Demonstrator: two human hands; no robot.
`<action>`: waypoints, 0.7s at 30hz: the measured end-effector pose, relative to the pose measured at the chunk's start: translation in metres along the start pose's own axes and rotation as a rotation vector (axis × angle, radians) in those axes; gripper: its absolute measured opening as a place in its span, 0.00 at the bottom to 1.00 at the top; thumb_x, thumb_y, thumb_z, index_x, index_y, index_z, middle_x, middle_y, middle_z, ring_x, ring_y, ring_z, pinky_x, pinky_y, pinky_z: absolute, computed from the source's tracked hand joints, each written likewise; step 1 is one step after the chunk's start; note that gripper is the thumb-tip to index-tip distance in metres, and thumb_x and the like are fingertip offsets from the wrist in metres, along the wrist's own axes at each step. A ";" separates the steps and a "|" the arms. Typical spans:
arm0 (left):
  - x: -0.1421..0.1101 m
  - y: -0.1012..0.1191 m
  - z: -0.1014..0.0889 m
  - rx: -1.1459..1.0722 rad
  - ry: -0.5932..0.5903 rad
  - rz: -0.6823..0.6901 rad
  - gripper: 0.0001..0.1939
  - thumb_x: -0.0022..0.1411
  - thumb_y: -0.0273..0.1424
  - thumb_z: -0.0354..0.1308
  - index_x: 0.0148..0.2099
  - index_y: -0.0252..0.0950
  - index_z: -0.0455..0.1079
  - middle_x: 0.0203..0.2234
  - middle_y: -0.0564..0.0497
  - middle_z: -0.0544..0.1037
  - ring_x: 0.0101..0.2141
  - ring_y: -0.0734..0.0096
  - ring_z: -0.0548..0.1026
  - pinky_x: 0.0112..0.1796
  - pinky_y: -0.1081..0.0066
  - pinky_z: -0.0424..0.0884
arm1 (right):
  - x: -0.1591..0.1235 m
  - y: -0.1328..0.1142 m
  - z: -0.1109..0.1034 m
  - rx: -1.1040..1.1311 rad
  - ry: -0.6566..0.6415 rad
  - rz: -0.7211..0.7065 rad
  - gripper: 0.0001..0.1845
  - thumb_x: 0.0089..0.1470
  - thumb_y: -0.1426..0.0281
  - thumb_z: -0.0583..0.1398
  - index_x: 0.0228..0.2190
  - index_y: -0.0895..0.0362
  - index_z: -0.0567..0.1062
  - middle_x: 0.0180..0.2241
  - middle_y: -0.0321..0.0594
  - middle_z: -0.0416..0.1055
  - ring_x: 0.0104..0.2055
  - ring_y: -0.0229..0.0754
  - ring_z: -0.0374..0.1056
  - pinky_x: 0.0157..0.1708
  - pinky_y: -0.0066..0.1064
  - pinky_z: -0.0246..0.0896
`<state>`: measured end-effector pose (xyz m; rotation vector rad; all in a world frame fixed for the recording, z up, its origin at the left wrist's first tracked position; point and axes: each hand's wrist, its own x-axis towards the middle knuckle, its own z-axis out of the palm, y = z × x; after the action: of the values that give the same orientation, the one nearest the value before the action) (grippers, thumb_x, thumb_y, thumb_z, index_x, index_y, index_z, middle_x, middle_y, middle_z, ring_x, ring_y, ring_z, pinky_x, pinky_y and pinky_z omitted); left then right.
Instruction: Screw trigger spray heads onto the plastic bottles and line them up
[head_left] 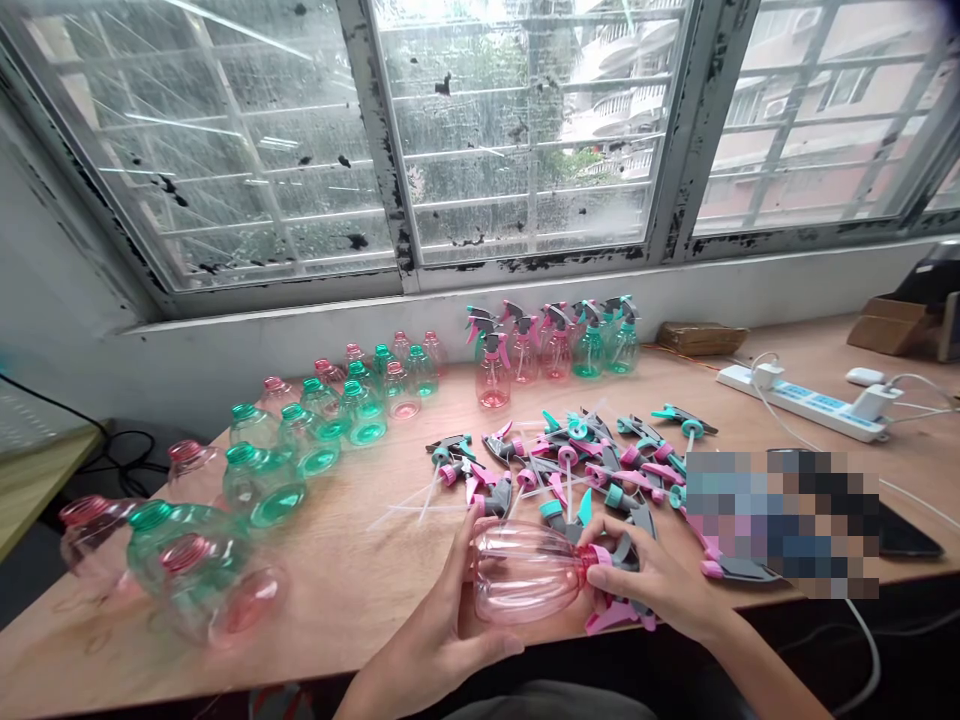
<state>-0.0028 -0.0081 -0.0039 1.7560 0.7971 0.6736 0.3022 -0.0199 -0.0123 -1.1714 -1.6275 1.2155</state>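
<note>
A clear pink spray bottle (529, 572) lies sideways above the table's front edge, its base toward the left and its neck to the right. Around the base end, my left hand (442, 615) is closed, thumb underneath and fingers behind. At the neck, my right hand (660, 580) grips the pink collar of a grey and pink trigger spray head (598, 556), which sits against the bottle's mouth. Whether its threads are engaged I cannot tell. Just beyond both hands spreads a pile of loose trigger spray heads (568, 458), pink, teal and grey, with thin clear tubes.
Open pink and green bottles (367, 415) stand in rows on the left. Several bottles fitted with spray heads (556, 350) stand by the window wall. A white power strip (806, 400), a cardboard box (889, 325) and a dark phone-like slab (911, 535) lie to the right.
</note>
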 end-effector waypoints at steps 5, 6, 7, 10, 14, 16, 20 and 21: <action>-0.002 0.000 -0.001 0.024 0.000 -0.036 0.54 0.66 0.39 0.65 0.76 0.51 0.27 0.76 0.48 0.37 0.73 0.48 0.41 0.70 0.48 0.40 | 0.000 0.002 0.000 -0.015 0.024 -0.003 0.17 0.56 0.54 0.66 0.39 0.53 0.75 0.34 0.36 0.71 0.36 0.46 0.71 0.36 0.33 0.71; -0.002 0.000 -0.001 0.037 0.003 -0.038 0.53 0.66 0.39 0.65 0.76 0.51 0.28 0.76 0.49 0.37 0.73 0.48 0.40 0.70 0.49 0.39 | 0.000 0.002 0.000 -0.010 0.017 0.004 0.16 0.56 0.54 0.66 0.39 0.53 0.75 0.34 0.36 0.70 0.35 0.46 0.71 0.35 0.33 0.71; -0.002 0.001 -0.001 0.047 0.007 -0.035 0.52 0.66 0.38 0.65 0.76 0.52 0.29 0.76 0.50 0.37 0.73 0.48 0.39 0.70 0.49 0.39 | 0.000 0.002 0.000 -0.004 0.009 0.009 0.16 0.56 0.55 0.66 0.39 0.53 0.75 0.34 0.36 0.70 0.34 0.46 0.71 0.34 0.33 0.71; -0.001 0.004 0.000 0.051 0.023 0.000 0.50 0.68 0.36 0.64 0.76 0.54 0.31 0.76 0.50 0.40 0.73 0.47 0.42 0.70 0.49 0.43 | 0.000 0.001 -0.001 -0.001 0.006 0.014 0.16 0.56 0.55 0.66 0.39 0.53 0.76 0.34 0.36 0.70 0.33 0.45 0.70 0.33 0.33 0.71; 0.001 0.006 0.002 0.025 0.035 0.039 0.47 0.70 0.35 0.61 0.76 0.56 0.31 0.75 0.50 0.43 0.72 0.48 0.46 0.69 0.50 0.48 | -0.001 -0.001 0.000 -0.027 0.054 0.009 0.16 0.53 0.55 0.67 0.38 0.52 0.78 0.36 0.37 0.68 0.38 0.48 0.68 0.38 0.35 0.70; 0.001 0.005 0.001 0.023 0.041 0.024 0.50 0.68 0.35 0.63 0.76 0.56 0.30 0.75 0.49 0.44 0.72 0.48 0.45 0.69 0.49 0.45 | -0.001 -0.002 0.002 -0.035 0.079 0.001 0.16 0.53 0.55 0.67 0.37 0.52 0.78 0.35 0.37 0.68 0.41 0.49 0.66 0.44 0.37 0.67; 0.000 0.000 0.000 0.011 0.015 0.000 0.59 0.62 0.38 0.70 0.76 0.53 0.28 0.75 0.47 0.40 0.73 0.48 0.41 0.70 0.47 0.40 | -0.001 -0.004 0.003 -0.021 0.071 0.008 0.16 0.53 0.54 0.67 0.37 0.52 0.77 0.36 0.37 0.67 0.43 0.50 0.64 0.47 0.38 0.63; 0.000 0.000 -0.001 -0.006 0.007 -0.008 0.57 0.62 0.39 0.69 0.76 0.52 0.29 0.75 0.47 0.40 0.73 0.48 0.42 0.70 0.47 0.41 | -0.001 -0.005 0.003 -0.021 0.068 0.011 0.16 0.53 0.54 0.66 0.37 0.52 0.77 0.36 0.37 0.67 0.43 0.50 0.64 0.47 0.38 0.62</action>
<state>-0.0034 -0.0078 -0.0033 1.7452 0.8053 0.6769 0.2989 -0.0221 -0.0086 -1.2235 -1.5886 1.1554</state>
